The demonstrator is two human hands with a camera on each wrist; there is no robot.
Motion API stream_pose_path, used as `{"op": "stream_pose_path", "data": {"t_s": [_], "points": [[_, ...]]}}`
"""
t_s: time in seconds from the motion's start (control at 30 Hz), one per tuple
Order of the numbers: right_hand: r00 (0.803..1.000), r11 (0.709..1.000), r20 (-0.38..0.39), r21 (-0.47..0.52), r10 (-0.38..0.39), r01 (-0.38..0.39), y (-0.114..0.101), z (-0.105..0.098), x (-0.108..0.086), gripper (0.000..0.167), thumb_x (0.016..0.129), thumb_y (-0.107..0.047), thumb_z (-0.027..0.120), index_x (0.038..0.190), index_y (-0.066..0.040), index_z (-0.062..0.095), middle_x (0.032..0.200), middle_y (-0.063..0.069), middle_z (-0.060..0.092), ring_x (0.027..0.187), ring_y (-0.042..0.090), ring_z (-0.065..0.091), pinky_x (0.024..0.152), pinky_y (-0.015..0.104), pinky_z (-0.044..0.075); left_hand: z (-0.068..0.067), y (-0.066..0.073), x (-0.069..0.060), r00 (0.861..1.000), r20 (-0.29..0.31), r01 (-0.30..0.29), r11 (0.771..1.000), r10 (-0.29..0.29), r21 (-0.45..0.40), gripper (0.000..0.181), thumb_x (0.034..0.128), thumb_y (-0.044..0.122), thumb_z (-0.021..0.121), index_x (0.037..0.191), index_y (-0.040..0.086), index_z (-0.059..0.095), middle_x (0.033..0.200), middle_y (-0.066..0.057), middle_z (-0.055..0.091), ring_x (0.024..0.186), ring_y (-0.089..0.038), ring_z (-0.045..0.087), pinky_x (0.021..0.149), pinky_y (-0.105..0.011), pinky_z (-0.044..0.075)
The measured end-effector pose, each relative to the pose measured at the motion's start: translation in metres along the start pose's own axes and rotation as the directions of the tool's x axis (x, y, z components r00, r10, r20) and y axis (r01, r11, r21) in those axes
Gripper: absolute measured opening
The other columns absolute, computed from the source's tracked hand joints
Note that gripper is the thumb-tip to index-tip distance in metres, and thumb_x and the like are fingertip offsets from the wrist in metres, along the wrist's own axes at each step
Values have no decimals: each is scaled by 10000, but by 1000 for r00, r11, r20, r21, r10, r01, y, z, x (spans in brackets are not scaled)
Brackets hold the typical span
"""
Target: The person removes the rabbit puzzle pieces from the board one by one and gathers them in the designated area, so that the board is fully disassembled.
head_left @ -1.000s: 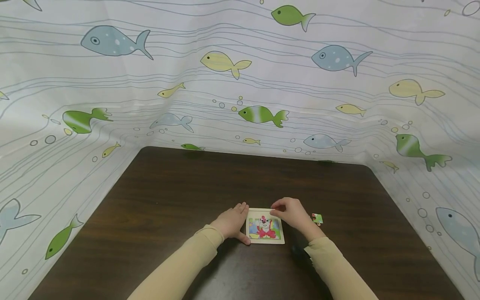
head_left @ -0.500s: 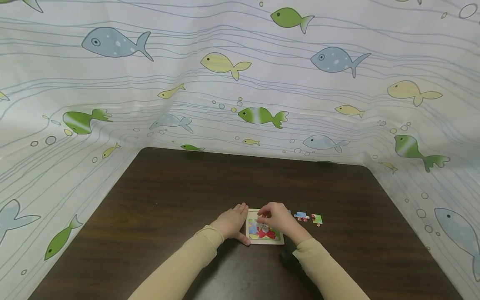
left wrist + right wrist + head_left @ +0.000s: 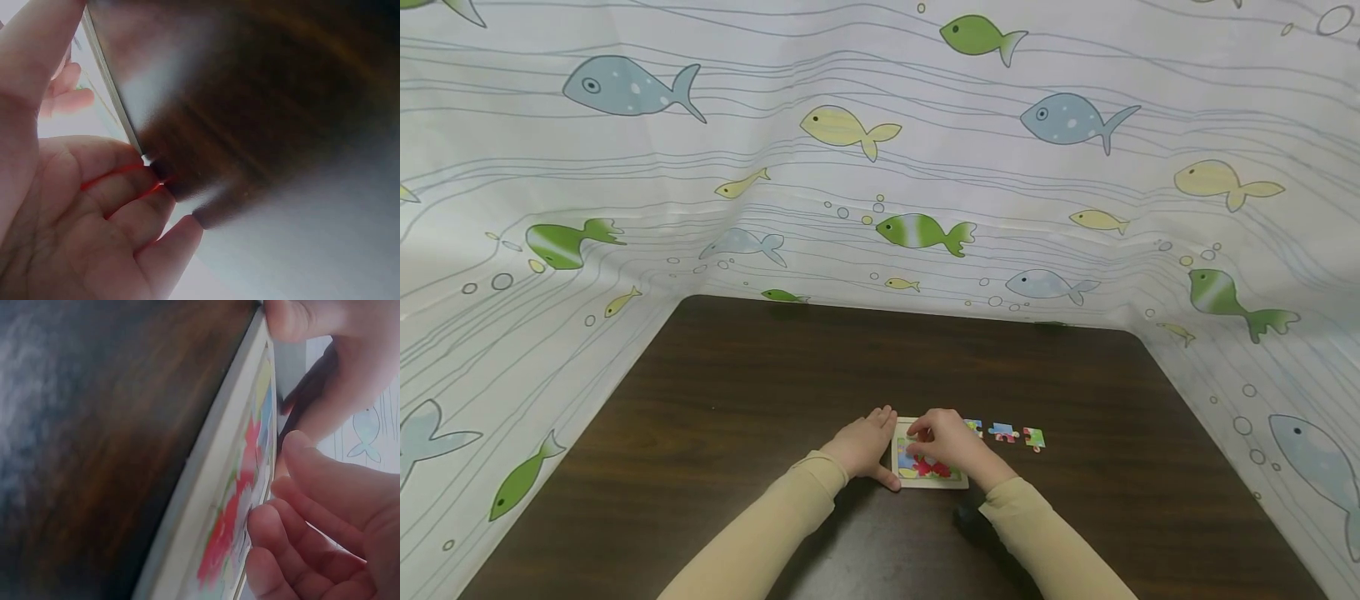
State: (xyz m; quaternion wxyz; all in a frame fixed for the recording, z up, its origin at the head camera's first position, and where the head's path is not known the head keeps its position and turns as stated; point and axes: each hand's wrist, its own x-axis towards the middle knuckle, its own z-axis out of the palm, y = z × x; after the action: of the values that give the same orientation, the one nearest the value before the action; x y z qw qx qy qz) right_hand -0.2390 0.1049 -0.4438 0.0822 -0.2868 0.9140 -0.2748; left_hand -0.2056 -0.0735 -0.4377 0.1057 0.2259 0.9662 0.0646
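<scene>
Puzzle (image 3: 931, 470) under the fingers of our right hand (image 3: 952, 438)
Left hand (image 3: 862, 446) touches it, thumb spread from fingers; right pinching, we can't tell.

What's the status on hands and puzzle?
Left hand against puzzle, left side. Right hand over it, hiding part in head view. Three loose pieces to the right.

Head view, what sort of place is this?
Probably an indoor tabletop set up for puzzle play: a dark wood-grain table, a fish-print sheet rising behind it and along both sides, and a framed jigsaw puzzle with loose pieces nearby.
</scene>
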Motion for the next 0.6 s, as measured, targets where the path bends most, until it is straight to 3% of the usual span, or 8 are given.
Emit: {"op": "stream_pose_path", "data": {"t_s": [0.37,0.6], "points": [[1000,999,-6,-43,4,-4,-4,3,1,214,782,-191,784,938,-51,741,701,-47,548,629,102,467,566,225,427,-1,1,-1,1000,1,-4,1000,4,8,1085,657,585,767,1440,-37,348,1504,-185,333,1388,-290,332,1083,-414,366],[999,994,-17,-104,-48,46,-2,7,0,218,777,-202,789,932,-58,742,710,-52,538,639,78,457,585,228,431,0,1,-1,1000,9,-3,1000,3,13,1089,655,586,765,1443,-36,343,1509,-181,325,1391,-289,326,1086,-412,361]]}}
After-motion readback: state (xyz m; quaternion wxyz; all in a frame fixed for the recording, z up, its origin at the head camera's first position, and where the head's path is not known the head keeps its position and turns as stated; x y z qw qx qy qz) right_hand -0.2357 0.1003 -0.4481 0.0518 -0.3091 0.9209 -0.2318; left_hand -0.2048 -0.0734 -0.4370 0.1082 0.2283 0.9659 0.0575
